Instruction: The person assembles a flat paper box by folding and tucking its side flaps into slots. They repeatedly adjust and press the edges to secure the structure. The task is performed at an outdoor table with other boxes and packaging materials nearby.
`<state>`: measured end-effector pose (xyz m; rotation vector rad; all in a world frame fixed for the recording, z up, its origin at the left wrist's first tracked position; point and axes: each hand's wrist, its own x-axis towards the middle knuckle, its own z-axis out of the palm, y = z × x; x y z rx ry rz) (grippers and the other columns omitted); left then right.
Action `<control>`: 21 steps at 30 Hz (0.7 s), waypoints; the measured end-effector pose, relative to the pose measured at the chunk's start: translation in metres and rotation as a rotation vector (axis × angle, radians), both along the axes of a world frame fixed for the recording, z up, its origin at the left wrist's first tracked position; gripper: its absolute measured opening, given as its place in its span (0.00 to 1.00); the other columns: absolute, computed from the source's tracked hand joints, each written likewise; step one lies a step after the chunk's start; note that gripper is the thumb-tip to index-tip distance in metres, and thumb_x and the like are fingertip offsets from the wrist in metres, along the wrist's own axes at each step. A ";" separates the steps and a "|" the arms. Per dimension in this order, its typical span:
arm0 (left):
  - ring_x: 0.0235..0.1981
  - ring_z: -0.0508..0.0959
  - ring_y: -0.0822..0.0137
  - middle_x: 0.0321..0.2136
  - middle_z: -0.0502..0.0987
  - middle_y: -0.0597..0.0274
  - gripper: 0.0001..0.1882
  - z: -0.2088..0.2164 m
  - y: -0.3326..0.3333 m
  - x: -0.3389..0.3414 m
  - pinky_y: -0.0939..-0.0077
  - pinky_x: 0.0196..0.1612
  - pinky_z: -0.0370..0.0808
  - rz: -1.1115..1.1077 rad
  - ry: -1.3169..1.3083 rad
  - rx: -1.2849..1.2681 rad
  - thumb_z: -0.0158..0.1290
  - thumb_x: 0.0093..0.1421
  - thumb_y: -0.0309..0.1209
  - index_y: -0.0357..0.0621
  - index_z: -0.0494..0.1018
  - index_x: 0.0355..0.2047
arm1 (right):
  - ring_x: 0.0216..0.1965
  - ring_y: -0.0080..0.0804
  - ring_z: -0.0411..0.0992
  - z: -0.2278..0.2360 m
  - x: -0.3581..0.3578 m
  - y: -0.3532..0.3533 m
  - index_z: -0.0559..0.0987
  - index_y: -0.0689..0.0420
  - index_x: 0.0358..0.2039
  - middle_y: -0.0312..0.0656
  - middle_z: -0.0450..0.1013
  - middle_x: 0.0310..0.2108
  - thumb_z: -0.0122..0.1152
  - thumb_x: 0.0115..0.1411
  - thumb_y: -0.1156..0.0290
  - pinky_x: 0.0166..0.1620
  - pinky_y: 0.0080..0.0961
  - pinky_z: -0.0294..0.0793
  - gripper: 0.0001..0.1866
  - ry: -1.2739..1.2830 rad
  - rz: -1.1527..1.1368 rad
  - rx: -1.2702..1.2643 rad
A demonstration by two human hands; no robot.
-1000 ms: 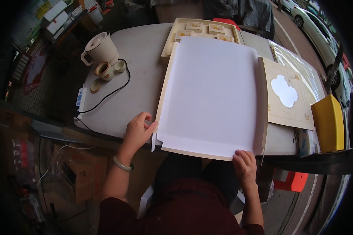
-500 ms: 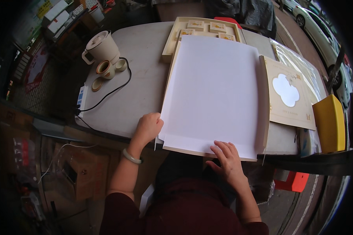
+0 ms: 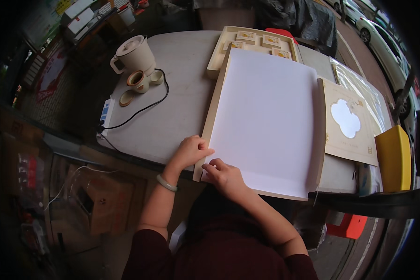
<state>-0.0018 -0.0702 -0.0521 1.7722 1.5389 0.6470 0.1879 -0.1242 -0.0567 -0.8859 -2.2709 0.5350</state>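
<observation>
A large white sheet (image 3: 266, 116) lies on top of a flat cream box (image 3: 212, 116) on the grey table (image 3: 182, 93). My left hand (image 3: 191, 151) rests at the near left corner of the box, with its fingers curled against the sheet's edge. Just beside it, my right hand (image 3: 224, 176) presses its fingertips on the same near left corner of the sheet. Both hands touch the sheet; whether either pinches it is hard to tell.
A cream tray with small boxes (image 3: 256, 39) lies behind the sheet. A cream lid with a cloud-shaped window (image 3: 347, 121) and a yellow box (image 3: 394, 158) sit to the right. A kettle (image 3: 133, 53), cups (image 3: 140, 80) and a black cable (image 3: 144, 107) stand at the left.
My right hand slid left along the sheet's near edge, from the right corner to the left corner beside my left hand. My left hand shifted slightly toward that corner.
</observation>
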 end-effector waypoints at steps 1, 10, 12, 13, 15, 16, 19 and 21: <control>0.20 0.67 0.73 0.16 0.67 0.65 0.21 0.001 0.001 0.000 0.73 0.23 0.66 -0.002 -0.029 -0.029 0.66 0.52 0.33 0.38 0.65 0.15 | 0.30 0.38 0.76 -0.002 -0.001 0.001 0.76 0.59 0.43 0.43 0.71 0.35 0.62 0.54 0.72 0.30 0.31 0.76 0.15 -0.031 0.010 0.015; 0.19 0.67 0.81 0.17 0.70 0.72 0.17 0.008 0.010 -0.012 0.84 0.22 0.65 -0.040 -0.306 -0.354 0.60 0.61 0.34 0.42 0.70 0.19 | 0.31 0.32 0.73 -0.009 -0.014 0.014 0.75 0.57 0.38 0.40 0.66 0.34 0.62 0.49 0.70 0.31 0.29 0.76 0.14 -0.154 0.072 0.216; 0.19 0.67 0.81 0.17 0.70 0.72 0.18 0.006 0.010 -0.015 0.84 0.23 0.66 -0.057 -0.323 -0.378 0.58 0.63 0.35 0.41 0.70 0.18 | 0.31 0.33 0.73 -0.012 -0.014 0.017 0.75 0.56 0.36 0.40 0.67 0.33 0.62 0.50 0.70 0.31 0.29 0.75 0.12 -0.099 0.095 0.235; 0.19 0.68 0.80 0.17 0.70 0.72 0.18 0.007 0.010 -0.016 0.83 0.23 0.67 -0.061 -0.322 -0.383 0.57 0.64 0.36 0.41 0.70 0.19 | 0.29 0.34 0.74 -0.012 -0.014 0.018 0.74 0.57 0.35 0.40 0.68 0.32 0.62 0.51 0.71 0.31 0.30 0.75 0.11 -0.044 0.101 0.229; 0.19 0.68 0.78 0.17 0.71 0.70 0.19 0.009 0.009 -0.018 0.81 0.23 0.68 -0.068 -0.317 -0.396 0.55 0.65 0.39 0.39 0.72 0.21 | 0.27 0.38 0.74 -0.016 -0.018 0.019 0.73 0.58 0.34 0.41 0.70 0.29 0.63 0.54 0.71 0.29 0.32 0.75 0.09 0.051 -0.005 0.138; 0.19 0.68 0.78 0.18 0.71 0.70 0.19 0.007 0.009 -0.020 0.81 0.24 0.68 -0.045 -0.368 -0.422 0.54 0.66 0.39 0.39 0.72 0.22 | 0.25 0.40 0.74 -0.023 -0.025 0.018 0.72 0.59 0.34 0.42 0.71 0.27 0.62 0.55 0.70 0.29 0.34 0.75 0.10 0.090 -0.118 0.051; 0.22 0.70 0.77 0.20 0.73 0.69 0.18 -0.002 0.007 -0.031 0.81 0.27 0.70 -0.064 -0.437 -0.443 0.53 0.67 0.40 0.37 0.74 0.26 | 0.22 0.49 0.74 -0.015 -0.028 0.025 0.69 0.60 0.35 0.46 0.73 0.21 0.61 0.59 0.68 0.28 0.41 0.73 0.12 0.213 -0.281 -0.255; 0.24 0.71 0.77 0.21 0.74 0.68 0.17 -0.004 0.009 -0.034 0.81 0.30 0.70 -0.203 -0.365 -0.374 0.54 0.66 0.40 0.36 0.75 0.29 | 0.23 0.54 0.74 -0.002 -0.023 0.035 0.66 0.61 0.38 0.51 0.74 0.19 0.61 0.60 0.67 0.28 0.45 0.72 0.15 0.230 -0.297 -0.447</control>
